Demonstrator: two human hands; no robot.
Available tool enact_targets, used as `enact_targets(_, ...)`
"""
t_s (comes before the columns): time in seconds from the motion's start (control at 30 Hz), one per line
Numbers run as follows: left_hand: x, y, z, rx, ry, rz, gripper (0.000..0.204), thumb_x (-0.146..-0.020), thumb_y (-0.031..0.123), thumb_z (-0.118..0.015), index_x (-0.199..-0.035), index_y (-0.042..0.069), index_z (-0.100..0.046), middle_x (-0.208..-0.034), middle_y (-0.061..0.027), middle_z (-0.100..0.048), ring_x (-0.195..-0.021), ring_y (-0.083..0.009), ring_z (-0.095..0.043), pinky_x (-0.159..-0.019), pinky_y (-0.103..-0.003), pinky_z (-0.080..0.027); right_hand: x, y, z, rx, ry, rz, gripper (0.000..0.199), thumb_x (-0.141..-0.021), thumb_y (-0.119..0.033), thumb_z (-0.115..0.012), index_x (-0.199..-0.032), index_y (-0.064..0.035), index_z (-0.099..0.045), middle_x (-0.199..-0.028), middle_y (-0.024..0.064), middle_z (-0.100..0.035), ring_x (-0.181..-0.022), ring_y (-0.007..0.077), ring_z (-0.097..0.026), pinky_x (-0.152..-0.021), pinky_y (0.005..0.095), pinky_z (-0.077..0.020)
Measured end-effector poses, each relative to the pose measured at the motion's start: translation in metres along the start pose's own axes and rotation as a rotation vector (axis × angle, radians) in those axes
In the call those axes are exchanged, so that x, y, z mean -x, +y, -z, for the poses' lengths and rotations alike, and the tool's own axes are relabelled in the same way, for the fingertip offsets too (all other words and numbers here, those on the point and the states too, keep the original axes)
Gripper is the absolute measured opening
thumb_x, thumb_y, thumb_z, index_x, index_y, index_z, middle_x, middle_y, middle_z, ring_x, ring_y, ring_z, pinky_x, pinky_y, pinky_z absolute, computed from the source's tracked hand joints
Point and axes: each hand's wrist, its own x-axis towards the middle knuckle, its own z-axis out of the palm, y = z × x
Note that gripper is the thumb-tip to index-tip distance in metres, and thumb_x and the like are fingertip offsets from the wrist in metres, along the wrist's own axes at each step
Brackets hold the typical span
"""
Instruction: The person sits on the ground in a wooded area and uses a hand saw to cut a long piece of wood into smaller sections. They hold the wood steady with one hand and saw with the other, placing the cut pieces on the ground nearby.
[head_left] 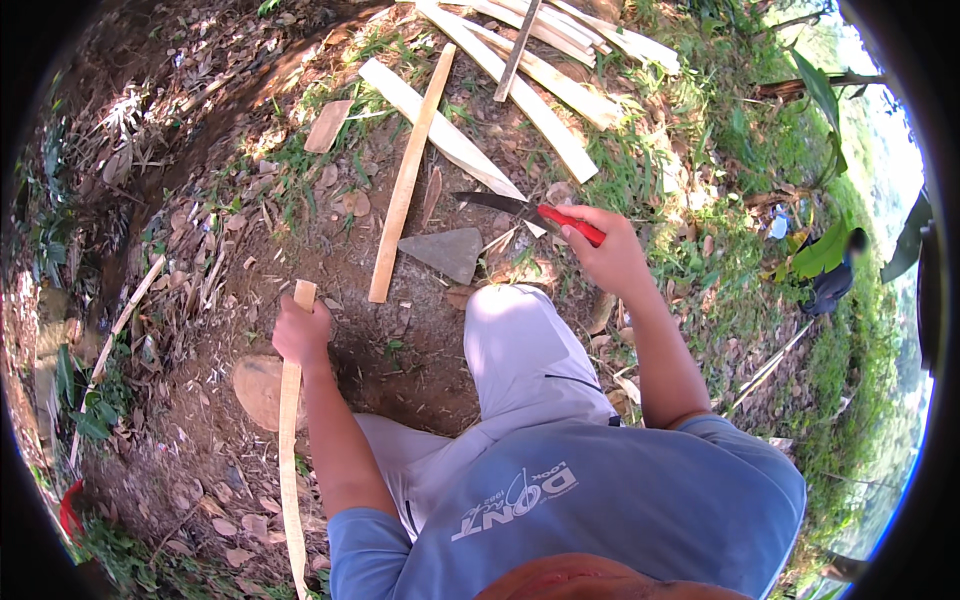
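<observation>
1. The left hand (300,332) grips a long bamboo strip (290,450) at the person's left.
2. The right hand (612,255) holds a knife (530,212) ahead of the knee (510,320).
3. Between them – a flat stone (447,252), with a wooden slat (408,180) to its left.
4. Farther ahead – a pile of split slats (545,60).

Outdoor spot, a rough open-air woodworking patch on a slope. Bare brown dirt ground (400,350) littered with dry leaves and wood chips. Beyond that dirt, a loose pile of pale split wooden slats (545,60); one long tan slat (405,185) lies on the dirt itself. Green grass and weeds (700,190) right of the dirt, broad green banana-like leaves (825,250) farther right. Strong sunlight, hard shadows.
</observation>
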Motion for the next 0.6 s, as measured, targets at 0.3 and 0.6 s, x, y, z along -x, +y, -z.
enact_targets(0.3,0.0,-0.001,0.0,0.001,0.001,0.001,0.032,-0.081,0.035,-0.072,-0.092,0.006,-0.063,-0.078,-0.0182,-0.075,-0.072,-0.0403,-0.077,-0.064,-0.053,-0.061,0.003,0.01,0.006,-0.045,-0.044,-0.059,0.033,-0.096,-0.009,-0.071,-0.129,-0.008,-0.077,-0.106,0.0163,-0.078,-0.084,0.0223,-0.072,-0.08,0.0338,-0.0554)
enact_targets(0.6,-0.001,-0.001,-0.001,-0.012,-0.034,0.014,0.035,-0.082,0.037,-0.072,-0.096,0.006,-0.064,-0.083,-0.0175,-0.076,-0.076,-0.0399,-0.077,-0.066,-0.052,-0.062,0.006,0.015,0.004,-0.021,0.032,-0.084,0.031,-0.098,-0.011,-0.071,-0.128,-0.0069,-0.077,-0.107,0.0172,-0.078,-0.087,0.0218,-0.073,-0.083,0.0339,-0.0562)
